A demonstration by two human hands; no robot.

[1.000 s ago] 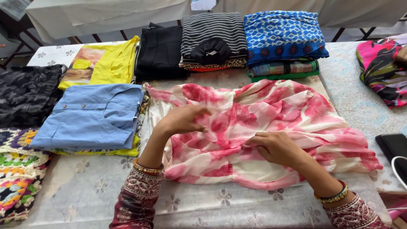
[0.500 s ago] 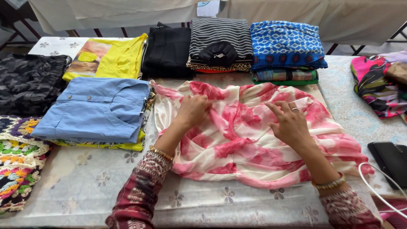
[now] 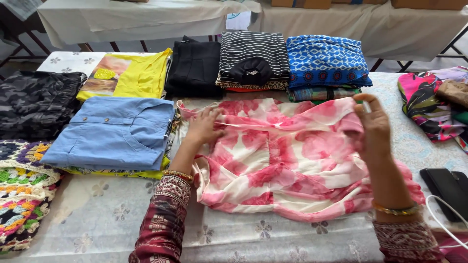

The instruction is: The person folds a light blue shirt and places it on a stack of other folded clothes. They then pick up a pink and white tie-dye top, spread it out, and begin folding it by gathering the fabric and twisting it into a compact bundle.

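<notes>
Head view. Pink-and-white floral thin-fabric garment (image 3: 292,160): spread at the centre of the pale flower-print tablecloth (image 3: 97,214), partly folded, its far right edge raised off the table.
Left hand (image 3: 204,125): fingers spread, palm down, pressing the garment's upper left corner flat.
Right hand (image 3: 373,124): closed in a pinch on the lifted upper right edge of the garment.
Left of it, touching: folded light-blue buttoned shirt (image 3: 109,131) on top of a yellow piece.
Far row: yellow printed top (image 3: 131,75), black folded garment (image 3: 195,68), black-and-white striped stack (image 3: 252,58), blue patterned stack (image 3: 326,61).
Left edge: multicoloured crochet piece (image 3: 22,195).
Right edge: a dark flat item (image 3: 446,187), possibly a phone or case, with a white cable (image 3: 446,209).
</notes>
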